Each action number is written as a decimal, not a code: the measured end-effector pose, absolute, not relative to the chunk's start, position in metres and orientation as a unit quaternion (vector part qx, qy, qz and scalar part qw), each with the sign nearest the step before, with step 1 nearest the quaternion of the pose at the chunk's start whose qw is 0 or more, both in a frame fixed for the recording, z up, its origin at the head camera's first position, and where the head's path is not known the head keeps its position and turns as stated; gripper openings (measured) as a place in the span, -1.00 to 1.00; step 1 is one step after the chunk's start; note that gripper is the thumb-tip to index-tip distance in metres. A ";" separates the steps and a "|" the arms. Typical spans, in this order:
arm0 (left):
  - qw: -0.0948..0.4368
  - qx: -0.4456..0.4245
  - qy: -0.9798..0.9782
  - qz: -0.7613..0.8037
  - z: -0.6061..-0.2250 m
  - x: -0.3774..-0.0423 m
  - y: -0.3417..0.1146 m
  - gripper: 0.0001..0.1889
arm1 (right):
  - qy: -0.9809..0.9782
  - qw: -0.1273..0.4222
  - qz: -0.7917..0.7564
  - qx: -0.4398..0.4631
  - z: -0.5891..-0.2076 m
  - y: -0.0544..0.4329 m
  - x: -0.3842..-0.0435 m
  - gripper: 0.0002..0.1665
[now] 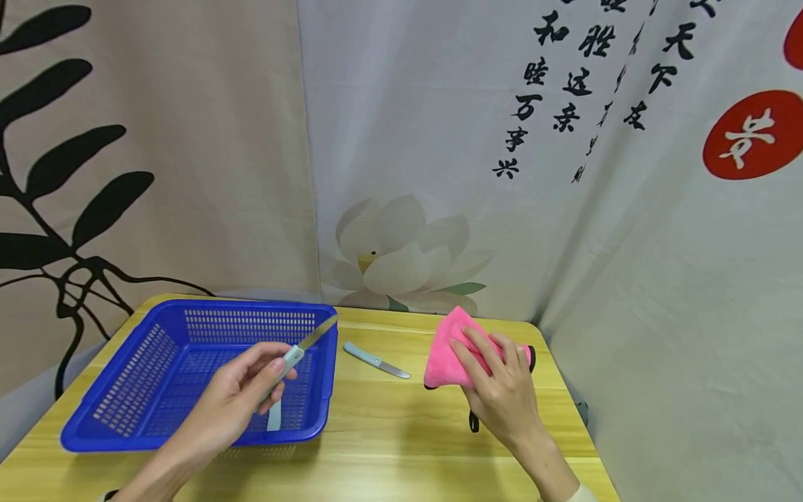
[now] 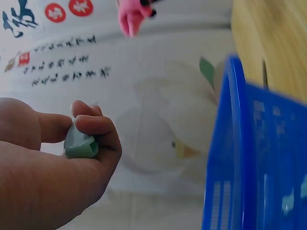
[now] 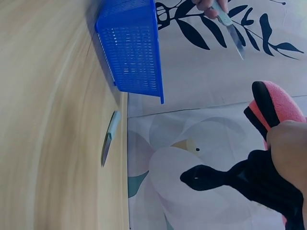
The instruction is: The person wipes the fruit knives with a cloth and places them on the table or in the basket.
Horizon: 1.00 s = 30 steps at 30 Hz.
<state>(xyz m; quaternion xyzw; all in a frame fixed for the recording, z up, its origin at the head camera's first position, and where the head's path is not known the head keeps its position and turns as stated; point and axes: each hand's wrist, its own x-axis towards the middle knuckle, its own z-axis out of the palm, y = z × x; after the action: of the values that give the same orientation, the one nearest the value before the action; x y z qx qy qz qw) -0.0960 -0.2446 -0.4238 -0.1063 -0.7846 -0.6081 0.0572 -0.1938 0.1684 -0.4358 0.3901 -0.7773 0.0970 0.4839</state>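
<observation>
Yellow wood-grained worktop [image 1: 376,439] before printed cloth hangings [image 1: 389,125]

The beige cloth [image 1: 219,139] at the left bears dark leafy branches [image 1: 113,210]; next to it, whiter cloth carries a pale lotus [image 1: 401,261] low down, columns of black brush characters [image 1: 597,40] and, at the right, 2 red ovals [image 1: 718,143], 1 of them cut off by the picture's edge. Creased cloth also hangs along the worktop's right side, and soft shadows lie across the wood

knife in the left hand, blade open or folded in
Open: the blade points out from the handle the left hand grips.
</observation>
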 end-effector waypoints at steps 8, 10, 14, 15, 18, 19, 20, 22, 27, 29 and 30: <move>0.129 -0.065 -0.877 -0.459 -0.425 -0.106 -0.285 -0.69 | -0.786 0.475 0.101 0.383 -0.443 0.179 -0.192 -0.56; 0.124 -0.051 -0.894 -0.428 -0.426 -0.108 -0.295 -0.67 | -0.787 0.474 0.101 0.382 -0.444 0.181 -0.191 -0.57; 0.117 -0.039 -0.918 -0.376 -0.429 -0.116 -0.314 -0.66 | -0.792 0.467 0.102 0.381 -0.448 0.184 -0.190 -0.57; 0.117 -0.037 -0.924 -0.362 -0.430 -0.117 -0.318 -0.66 | -0.794 0.463 0.101 0.381 -0.448 0.185 -0.189 -0.57; 0.112 -0.031 -0.936 -0.333 -0.434 -0.123 -0.330 -0.67 | -0.800 0.453 0.100 0.380 -0.450 0.187 -0.189 -0.55; 0.111 -0.029 -0.939 -0.324 -0.436 -0.125 -0.333 -0.67 | -0.803 0.449 0.100 0.380 -0.451 0.188 -0.188 -0.54; 0.112 -0.028 -0.941 -0.318 -0.437 -0.127 -0.337 -0.66 | -0.805 0.445 0.099 0.379 -0.452 0.188 -0.188 -0.53; 0.119 -0.023 -0.946 -0.300 -0.439 -0.129 -0.342 -0.63 | -0.807 0.441 0.099 0.380 -0.453 0.189 -0.188 -0.52; 0.111 -0.006 -0.954 -0.278 -0.441 -0.130 -0.348 -0.41 | -0.807 0.439 0.098 0.381 -0.455 0.190 -0.188 -0.57; 0.095 0.000 -0.957 -0.276 -0.440 -0.130 -0.348 -0.27 | -0.808 0.440 0.099 0.381 -0.456 0.191 -0.189 -0.57; 0.088 0.002 -0.958 -0.273 -0.440 -0.130 -0.348 -0.20 | -0.808 0.439 0.099 0.381 -0.456 0.191 -0.188 -0.57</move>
<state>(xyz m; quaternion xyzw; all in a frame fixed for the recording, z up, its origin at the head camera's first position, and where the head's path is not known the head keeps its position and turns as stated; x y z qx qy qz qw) -0.1303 -0.3481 -0.4399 0.0024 -0.9580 -0.2728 0.0885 -0.1884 0.1913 -0.4561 0.3808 -0.8076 0.0991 0.4393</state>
